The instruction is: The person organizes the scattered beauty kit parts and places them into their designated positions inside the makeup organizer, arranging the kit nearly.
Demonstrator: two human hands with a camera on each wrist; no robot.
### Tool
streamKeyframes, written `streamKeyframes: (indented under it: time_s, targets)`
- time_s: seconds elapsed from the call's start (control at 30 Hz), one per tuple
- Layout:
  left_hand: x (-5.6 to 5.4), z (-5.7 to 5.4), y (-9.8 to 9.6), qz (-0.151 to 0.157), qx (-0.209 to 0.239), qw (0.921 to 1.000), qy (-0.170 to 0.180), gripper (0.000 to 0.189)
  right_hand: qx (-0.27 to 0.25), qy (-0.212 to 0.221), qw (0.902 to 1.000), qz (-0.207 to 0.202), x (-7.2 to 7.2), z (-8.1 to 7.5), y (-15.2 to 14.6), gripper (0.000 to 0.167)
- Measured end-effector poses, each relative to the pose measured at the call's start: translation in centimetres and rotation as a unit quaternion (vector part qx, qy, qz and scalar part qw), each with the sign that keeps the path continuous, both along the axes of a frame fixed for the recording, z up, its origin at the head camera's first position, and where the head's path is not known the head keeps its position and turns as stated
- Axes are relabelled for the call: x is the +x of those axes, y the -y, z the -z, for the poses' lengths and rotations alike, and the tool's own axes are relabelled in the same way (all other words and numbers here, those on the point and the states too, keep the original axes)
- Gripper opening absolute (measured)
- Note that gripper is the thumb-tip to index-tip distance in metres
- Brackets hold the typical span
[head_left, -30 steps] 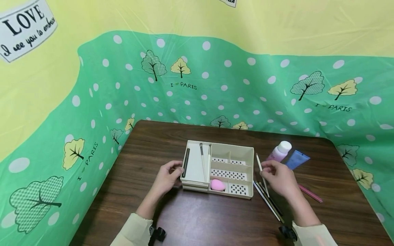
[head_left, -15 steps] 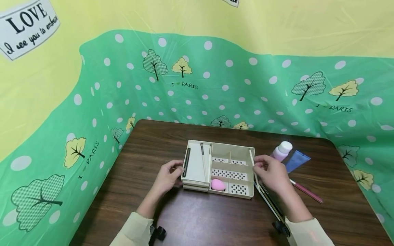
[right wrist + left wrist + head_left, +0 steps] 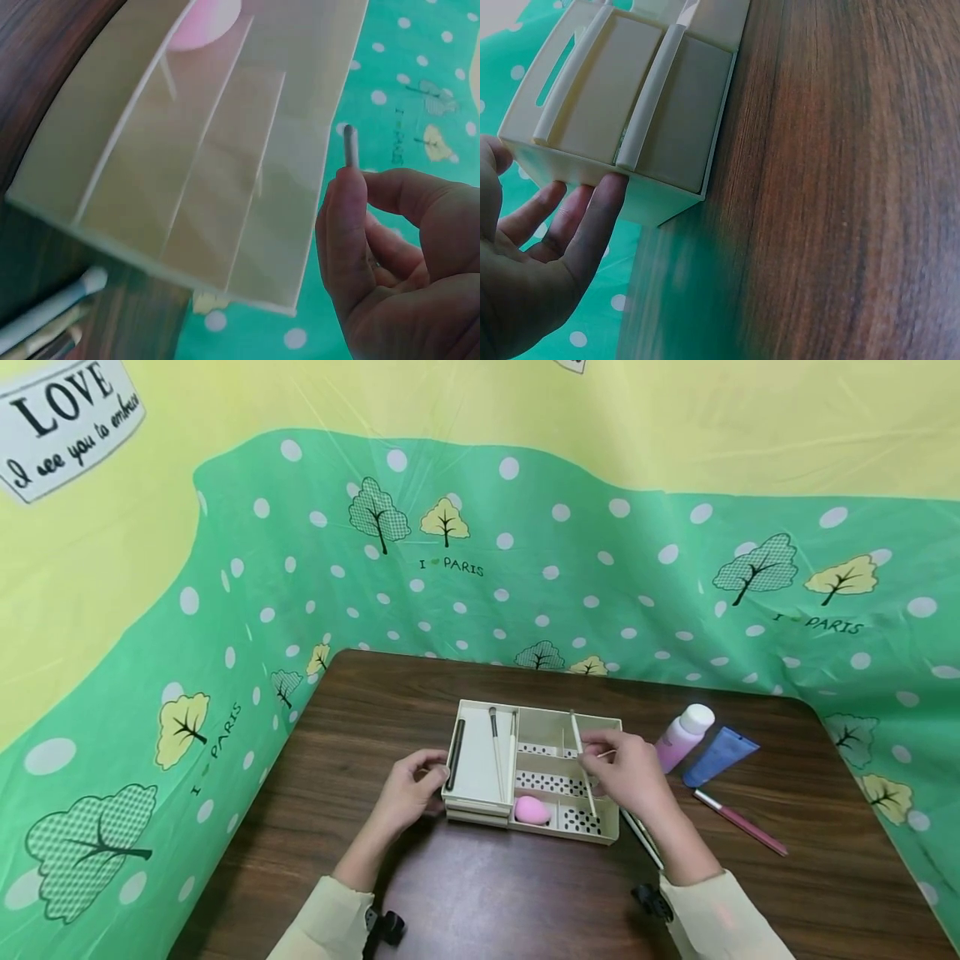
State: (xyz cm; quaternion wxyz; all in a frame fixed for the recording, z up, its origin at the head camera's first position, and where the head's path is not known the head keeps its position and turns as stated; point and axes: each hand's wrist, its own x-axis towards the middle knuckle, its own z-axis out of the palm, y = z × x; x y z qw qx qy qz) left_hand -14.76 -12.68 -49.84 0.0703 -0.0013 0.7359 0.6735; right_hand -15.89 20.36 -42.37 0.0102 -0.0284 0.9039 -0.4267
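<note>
My right hand [image 3: 628, 772] pinches a slim white makeup brush [image 3: 576, 739] between thumb and fingers, above the right compartments of a cream organizer box [image 3: 564, 836]. In the right wrist view, one end of the brush [image 3: 351, 150] sticks out past the fingertips. At the box's left side, my left hand [image 3: 408, 789] rests its fingertips against the side wall, as the left wrist view shows beside the drawer fronts [image 3: 600, 90]. On the box's white top tray [image 3: 477, 752] lie a black pencil [image 3: 455, 753] and slim brushes [image 3: 495, 747]. A pink sponge [image 3: 531, 810] sits in a front compartment.
Right of the box stand a pink bottle with a white cap [image 3: 688, 731] and, beside it, a blue tube [image 3: 720, 755]. A dark red brush [image 3: 742, 822] lies on the brown table [image 3: 495, 893]. Several sticks [image 3: 45, 315] lie by the box's right side, partly under my forearm.
My right hand has carried the white makeup brush leftward, from beside the box to over its right compartments. The left hand has stayed at the box's left side.
</note>
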Motion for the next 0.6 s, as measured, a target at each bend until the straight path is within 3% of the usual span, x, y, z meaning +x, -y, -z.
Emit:
streamKeyframes:
  time_s: [0.6]
  targets:
    - [-0.1,0.1,0.0,-0.001,-0.003,1.0000,-0.003,0.030,-0.071,0.024,0.9961,-0.046,-0.7,-0.5,5.4,0.032]
